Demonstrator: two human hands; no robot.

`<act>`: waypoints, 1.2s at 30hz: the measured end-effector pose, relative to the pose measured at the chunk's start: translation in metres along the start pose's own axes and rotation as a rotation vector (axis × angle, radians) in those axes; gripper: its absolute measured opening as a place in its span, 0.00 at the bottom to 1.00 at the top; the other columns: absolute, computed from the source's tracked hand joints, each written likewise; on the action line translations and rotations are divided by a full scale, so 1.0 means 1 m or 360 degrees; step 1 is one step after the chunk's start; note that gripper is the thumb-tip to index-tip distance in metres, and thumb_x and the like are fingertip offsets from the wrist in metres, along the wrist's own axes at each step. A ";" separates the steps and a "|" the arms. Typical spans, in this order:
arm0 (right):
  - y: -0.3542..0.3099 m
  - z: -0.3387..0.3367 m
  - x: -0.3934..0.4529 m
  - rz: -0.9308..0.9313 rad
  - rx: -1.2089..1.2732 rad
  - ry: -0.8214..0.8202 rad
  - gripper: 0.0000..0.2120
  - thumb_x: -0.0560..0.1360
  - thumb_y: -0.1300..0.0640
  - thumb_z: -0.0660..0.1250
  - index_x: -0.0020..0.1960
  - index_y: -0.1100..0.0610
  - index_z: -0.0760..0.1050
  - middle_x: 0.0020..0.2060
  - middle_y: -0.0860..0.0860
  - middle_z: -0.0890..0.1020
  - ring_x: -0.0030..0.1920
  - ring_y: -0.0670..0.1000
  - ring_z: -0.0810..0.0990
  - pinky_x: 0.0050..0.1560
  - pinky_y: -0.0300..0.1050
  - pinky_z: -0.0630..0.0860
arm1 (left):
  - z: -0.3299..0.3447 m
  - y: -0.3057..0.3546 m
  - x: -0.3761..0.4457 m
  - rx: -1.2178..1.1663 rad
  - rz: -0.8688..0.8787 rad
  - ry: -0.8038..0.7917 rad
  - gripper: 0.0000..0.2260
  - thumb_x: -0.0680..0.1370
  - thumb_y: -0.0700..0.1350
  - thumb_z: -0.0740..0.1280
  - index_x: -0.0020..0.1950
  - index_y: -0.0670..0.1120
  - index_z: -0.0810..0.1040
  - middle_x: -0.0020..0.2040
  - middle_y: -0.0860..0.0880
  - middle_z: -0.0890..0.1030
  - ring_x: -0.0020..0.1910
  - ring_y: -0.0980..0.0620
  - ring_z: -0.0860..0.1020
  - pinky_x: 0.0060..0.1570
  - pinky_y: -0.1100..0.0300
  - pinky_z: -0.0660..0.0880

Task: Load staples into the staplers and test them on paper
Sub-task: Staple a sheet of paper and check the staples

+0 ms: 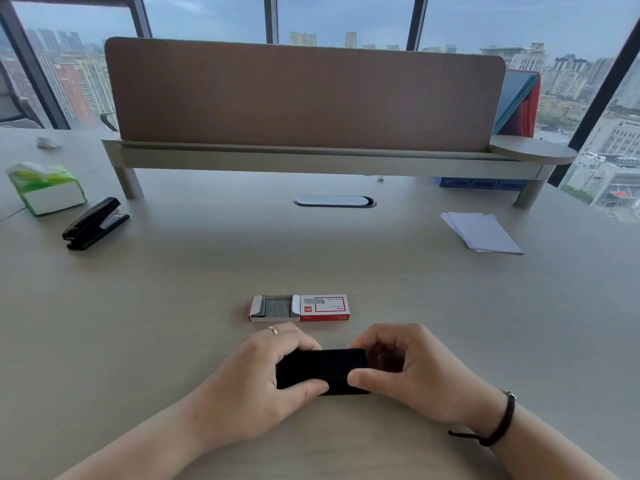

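Stapler [322, 370], black, lying crosswise at 6 o'clock on the desk [398, 289], close to the near edge; task's thing here, held at both ends. Largest first: desk itself, pale wood grain, wide bare stretch between 9 and 3 o'clock, plenty of room for sliding things in. Divider panel [304, 95] on a raised shelf [311, 161] at 12 o'clock, closing off the far edge. Paper stack [481, 232] at 2 o'clock, loosely fanned, well apart from the hands, probably parked there for the test step. Tissue pack [45, 188] at 10 o'clock. Second stapler [95, 223] just beside it, jaw slightly open, untouched, likely waiting its turn. Staple box [299, 308] just beyond the hands toward 12 o'clock, tray slid out leftward and strips showing, presumably kept close for a short reach. Left hand [256, 379] curled over the stapler's left end, thumb pressed on the near side: grip wrapped round it, seemingly steadying. Right hand [401, 368] curled round the right end, thumb on the near edge, fingers arched over the top: grip pinching the stapler, perhaps for prying the lid up; cannot tell whether the magazine is open, body blurred. Ring on left finger, cord bracelet [502, 424] on right wrist.
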State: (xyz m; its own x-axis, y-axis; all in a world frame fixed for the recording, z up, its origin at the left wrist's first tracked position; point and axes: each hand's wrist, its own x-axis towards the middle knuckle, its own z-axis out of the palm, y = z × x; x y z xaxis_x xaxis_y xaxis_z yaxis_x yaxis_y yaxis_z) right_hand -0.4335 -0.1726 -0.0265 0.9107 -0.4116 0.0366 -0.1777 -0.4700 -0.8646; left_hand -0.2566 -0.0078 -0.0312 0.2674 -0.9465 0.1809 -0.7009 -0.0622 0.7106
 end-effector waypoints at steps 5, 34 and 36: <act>0.002 0.002 0.001 -0.0057 0.0059 0.0034 0.10 0.68 0.46 0.75 0.48 0.47 0.82 0.37 0.56 0.83 0.34 0.44 0.76 0.37 0.42 0.73 | 0.000 -0.001 -0.001 -0.0022 0.0024 0.0031 0.10 0.71 0.51 0.75 0.50 0.59 0.79 0.48 0.59 0.80 0.48 0.56 0.79 0.43 0.65 0.75; 0.126 -0.203 0.080 0.0544 -0.0365 0.1282 0.03 0.71 0.52 0.74 0.42 0.47 0.80 0.42 0.44 0.84 0.43 0.48 0.79 0.41 0.41 0.71 | 0.066 0.059 0.268 -0.0111 -0.0076 -0.0114 0.06 0.75 0.49 0.71 0.49 0.49 0.85 0.46 0.55 0.86 0.48 0.57 0.83 0.53 0.61 0.78; 0.144 -0.225 0.087 0.0623 -0.0478 0.1304 0.07 0.73 0.50 0.73 0.50 0.48 0.80 0.52 0.47 0.83 0.51 0.48 0.77 0.48 0.43 0.70 | 0.091 0.062 0.305 -0.0087 -0.0135 -0.0167 0.08 0.76 0.49 0.70 0.52 0.48 0.84 0.49 0.54 0.84 0.51 0.54 0.82 0.55 0.60 0.77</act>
State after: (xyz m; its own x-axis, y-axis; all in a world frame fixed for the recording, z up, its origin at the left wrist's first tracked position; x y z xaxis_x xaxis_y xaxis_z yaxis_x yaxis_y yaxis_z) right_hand -0.4638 -0.4522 -0.0353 0.2420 -0.9473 0.2099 -0.6062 -0.3165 -0.7296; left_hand -0.2786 -0.3291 0.0063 0.2517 -0.9666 0.0484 -0.6407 -0.1289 0.7569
